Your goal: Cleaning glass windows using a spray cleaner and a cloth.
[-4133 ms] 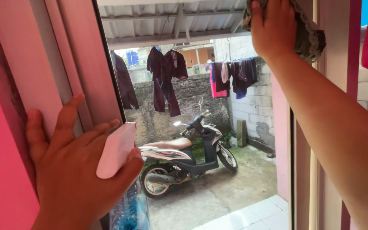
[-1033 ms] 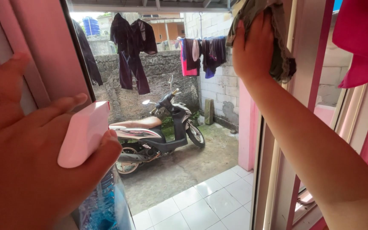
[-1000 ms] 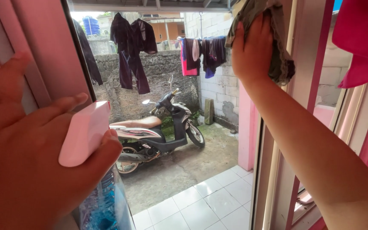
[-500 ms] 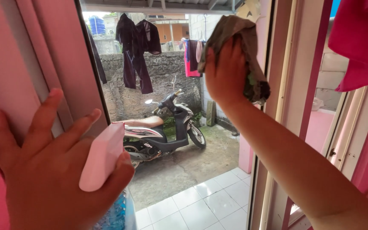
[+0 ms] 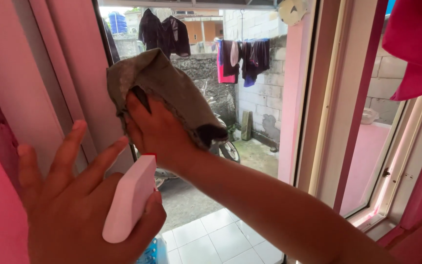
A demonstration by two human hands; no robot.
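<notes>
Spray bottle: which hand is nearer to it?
Left. The left hand is wrapped around the spray bottle, thumb against its white head. The right hand is just above the bottle, apart from it, pressing a grey cloth to the window glass.

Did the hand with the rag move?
Yes. The right hand with the rag went from the window's right frame across and down to the left side.
</notes>
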